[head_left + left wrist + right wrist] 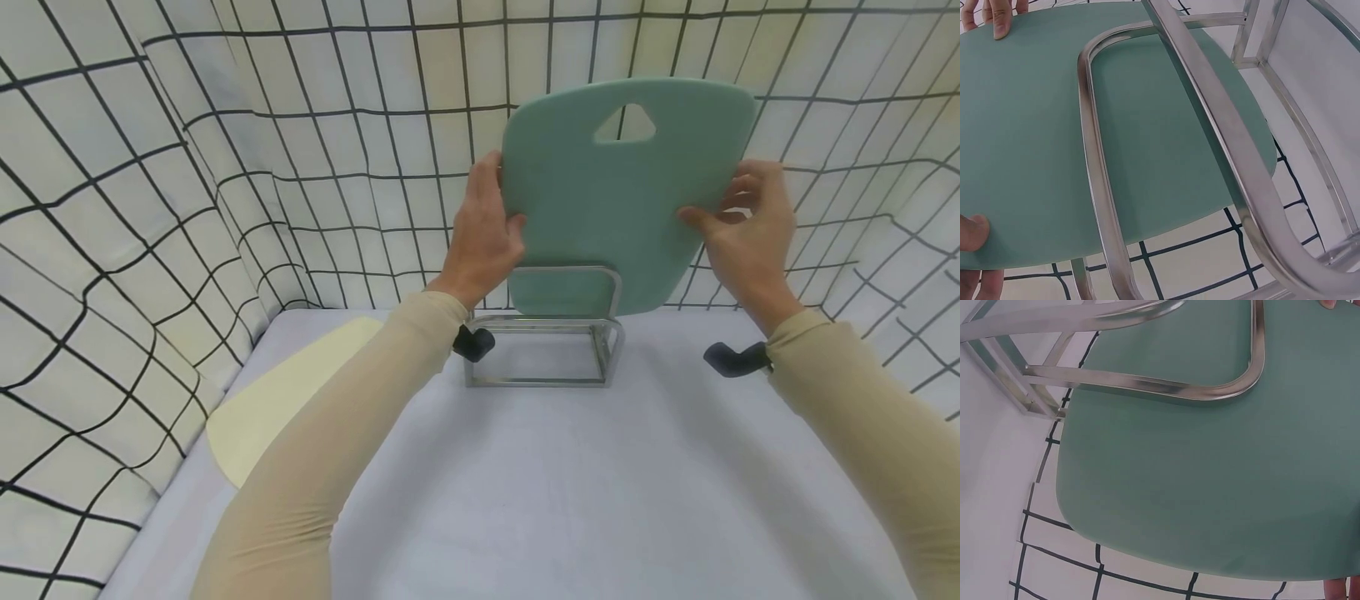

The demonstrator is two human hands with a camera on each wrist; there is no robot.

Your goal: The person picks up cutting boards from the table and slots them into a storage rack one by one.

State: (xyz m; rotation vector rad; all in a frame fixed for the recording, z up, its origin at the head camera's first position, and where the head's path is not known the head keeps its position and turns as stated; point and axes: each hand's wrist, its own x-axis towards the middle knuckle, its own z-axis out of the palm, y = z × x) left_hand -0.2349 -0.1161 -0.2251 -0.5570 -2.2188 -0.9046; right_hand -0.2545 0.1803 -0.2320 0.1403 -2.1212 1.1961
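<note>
A green cutting board [615,192] with a cut-out handle hole stands upright, held between both hands. My left hand [483,237] pinches its left edge, thumb on the near face and fingers behind. At the right edge, my right hand [753,229] grips it the same way; its fingertips [1336,590] show below the board in the right wrist view. The board's lower end is behind the front loop of a metal wire rack [536,382], with the board reaching past the rack on the right. In the left wrist view, the rack's bars [1100,187] cross in front of the board.
A pale yellow sheet-like board [292,392] lies on the white table [570,492] at left, partly hidden by my left sleeve. White walls with a black grid [360,167] close in the back and both sides.
</note>
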